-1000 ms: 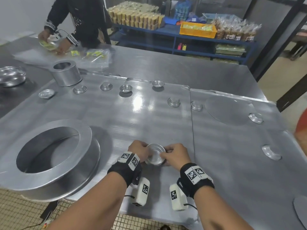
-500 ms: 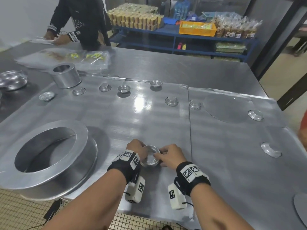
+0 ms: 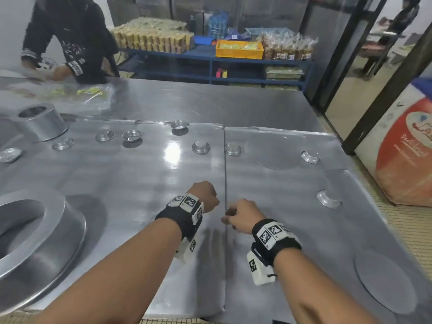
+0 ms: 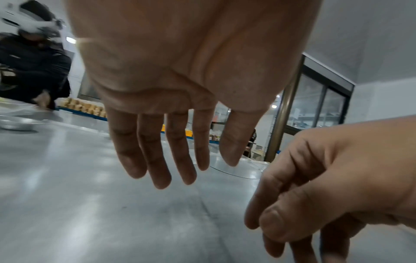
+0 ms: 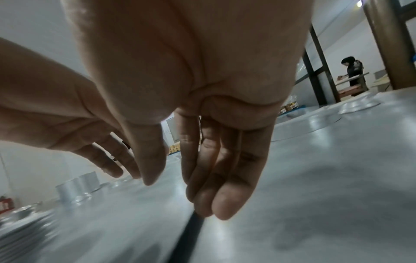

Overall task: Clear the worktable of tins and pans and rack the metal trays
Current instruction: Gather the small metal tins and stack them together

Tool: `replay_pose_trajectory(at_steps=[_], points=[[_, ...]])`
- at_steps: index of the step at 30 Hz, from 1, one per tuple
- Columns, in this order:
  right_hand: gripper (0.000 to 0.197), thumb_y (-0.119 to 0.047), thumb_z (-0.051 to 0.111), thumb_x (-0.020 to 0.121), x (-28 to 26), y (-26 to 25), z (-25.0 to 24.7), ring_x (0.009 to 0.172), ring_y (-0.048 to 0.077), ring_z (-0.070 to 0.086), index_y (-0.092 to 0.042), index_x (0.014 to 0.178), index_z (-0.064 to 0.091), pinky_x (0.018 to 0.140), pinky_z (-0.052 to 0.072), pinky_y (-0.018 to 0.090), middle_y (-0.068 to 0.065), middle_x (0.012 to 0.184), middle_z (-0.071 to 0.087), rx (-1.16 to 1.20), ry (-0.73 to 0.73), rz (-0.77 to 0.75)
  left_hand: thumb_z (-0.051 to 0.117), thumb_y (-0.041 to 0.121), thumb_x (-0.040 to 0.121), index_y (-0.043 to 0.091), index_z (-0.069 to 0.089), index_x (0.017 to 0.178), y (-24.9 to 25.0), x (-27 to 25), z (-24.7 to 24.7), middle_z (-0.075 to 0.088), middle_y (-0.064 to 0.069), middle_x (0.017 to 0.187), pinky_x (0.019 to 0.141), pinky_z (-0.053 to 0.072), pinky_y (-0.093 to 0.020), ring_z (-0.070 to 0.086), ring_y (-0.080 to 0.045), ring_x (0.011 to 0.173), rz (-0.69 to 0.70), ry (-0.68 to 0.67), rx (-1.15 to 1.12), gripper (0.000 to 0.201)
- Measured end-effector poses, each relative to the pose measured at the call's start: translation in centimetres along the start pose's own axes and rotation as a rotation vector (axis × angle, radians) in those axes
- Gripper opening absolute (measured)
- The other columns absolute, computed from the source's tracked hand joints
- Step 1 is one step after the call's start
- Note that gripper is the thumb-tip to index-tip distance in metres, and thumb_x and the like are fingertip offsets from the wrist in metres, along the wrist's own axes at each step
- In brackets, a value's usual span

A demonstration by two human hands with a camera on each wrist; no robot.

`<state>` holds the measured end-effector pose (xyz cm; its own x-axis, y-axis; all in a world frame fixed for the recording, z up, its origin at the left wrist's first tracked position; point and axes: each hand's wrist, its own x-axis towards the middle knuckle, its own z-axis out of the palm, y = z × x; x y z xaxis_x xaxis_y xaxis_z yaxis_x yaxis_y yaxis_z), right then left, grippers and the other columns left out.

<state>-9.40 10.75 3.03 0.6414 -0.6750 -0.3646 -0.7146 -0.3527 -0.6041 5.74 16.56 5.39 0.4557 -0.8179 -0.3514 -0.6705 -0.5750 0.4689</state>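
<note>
Both my hands hover empty over the seam between two metal trays (image 3: 121,176) on the worktable. My left hand (image 3: 207,198) hangs with relaxed, nearly straight fingers (image 4: 162,160) holding nothing. My right hand (image 3: 235,217) is beside it, its fingers (image 5: 202,178) loose and also empty. Several small round tins sit farther out on the trays, such as one (image 3: 201,147) past my left hand and one (image 3: 328,198) at the right. A large ring pan (image 3: 35,242) lies at the near left and a tall round tin (image 3: 42,121) at the far left.
Flat metal discs lie on the right tray (image 3: 273,150) and near its front corner (image 3: 385,281). Another person (image 3: 70,36) works with plastic bags (image 3: 77,97) at the table's far left. Blue shelves (image 3: 210,59) with packaged goods stand behind; a large sack (image 3: 402,160) stands right.
Both hands held a small tin between them before; now they are apart, lifted and empty, and that tin is out of view. The camera has shifted right.
</note>
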Motion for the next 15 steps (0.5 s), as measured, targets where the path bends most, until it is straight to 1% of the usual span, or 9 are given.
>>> replay_pose_trajectory(at_steps=[2,4,6,8,10,11,13,15], points=[[0.031,-0.032,0.076,0.084,-0.6,1.8,-2.0,0.091,0.024,0.067,-0.008,0.105,0.075,0.086,0.054,0.030,0.010,0.101,0.073,-0.093,0.005,0.032,0.066,0.023,0.089,0.010,0.072,0.112,2.2,0.8,0.9,0.069,-0.009,0.115,0.074,0.047,-0.024,0.063,-0.024,0.096,0.057,-0.040,0.048,0.027],[0.036,-0.032,0.075,0.084,-1.2,3.7,-4.0,0.101,0.024,0.067,-0.005,0.108,0.075,0.089,0.052,0.029,0.009,0.107,0.073,-0.152,0.023,0.084,0.066,0.023,0.089,0.010,0.072,0.112,4.2,1.8,1.9,0.069,-0.010,0.116,0.074,0.046,-0.024,0.065,-0.026,0.103,0.104,-0.069,0.104,0.027],[0.035,-0.032,0.075,0.083,-1.6,5.8,-6.0,0.102,0.025,0.067,-0.006,0.107,0.075,0.090,0.052,0.030,0.010,0.108,0.073,-0.181,0.058,0.156,0.065,0.023,0.089,0.010,0.073,0.112,6.3,2.9,2.7,0.069,-0.010,0.116,0.076,0.048,-0.025,0.066,-0.027,0.105,0.157,-0.092,0.162,0.027],[0.034,-0.031,0.075,0.081,-1.7,8.2,-8.1,0.099,0.027,0.068,-0.006,0.104,0.075,0.089,0.054,0.033,0.012,0.105,0.073,-0.200,0.107,0.241,0.064,0.023,0.089,0.010,0.073,0.110,8.6,4.3,3.5,0.070,-0.011,0.115,0.078,0.049,-0.027,0.066,-0.027,0.103,0.217,-0.114,0.216,0.027],[0.033,-0.030,0.075,0.081,-1.7,10.6,-10.1,0.097,0.029,0.068,-0.004,0.102,0.074,0.088,0.055,0.034,0.014,0.103,0.073,-0.206,0.179,0.318,0.063,0.022,0.088,0.007,0.072,0.110,11.0,6.0,4.3,0.069,-0.012,0.116,0.082,0.051,-0.029,0.064,-0.028,0.102,0.285,-0.133,0.260,0.028],[0.033,-0.028,0.074,0.082,-1.7,11.7,-11.1,0.099,0.029,0.068,-0.005,0.105,0.073,0.089,0.054,0.034,0.014,0.105,0.072,-0.212,0.219,0.353,0.063,0.021,0.088,0.006,0.071,0.111,12.3,6.8,4.6,0.068,-0.013,0.117,0.086,0.051,-0.031,0.064,-0.029,0.105,0.315,-0.140,0.278,0.029],[0.034,-0.024,0.070,0.083,-1.6,14.0,-13.0,0.105,0.030,0.065,-0.007,0.113,0.070,0.093,0.052,0.034,0.014,0.112,0.069,-0.242,0.294,0.413,0.063,0.023,0.087,0.012,0.068,0.118,14.7,8.7,5.2,0.065,-0.011,0.124,0.095,0.052,-0.033,0.060,-0.031,0.114,0.372,-0.143,0.296,0.034],[0.037,-0.022,0.067,0.084,-0.9,16.2,-14.8,0.110,0.031,0.063,-0.011,0.119,0.066,0.094,0.052,0.034,0.013,0.117,0.067,-0.264,0.359,0.462,0.062,0.024,0.086,0.018,0.062,0.125,17.2,10.8,5.9,0.061,-0.010,0.129,0.099,0.050,-0.035,0.057,-0.031,0.119,0.425,-0.149,0.308,0.039]])
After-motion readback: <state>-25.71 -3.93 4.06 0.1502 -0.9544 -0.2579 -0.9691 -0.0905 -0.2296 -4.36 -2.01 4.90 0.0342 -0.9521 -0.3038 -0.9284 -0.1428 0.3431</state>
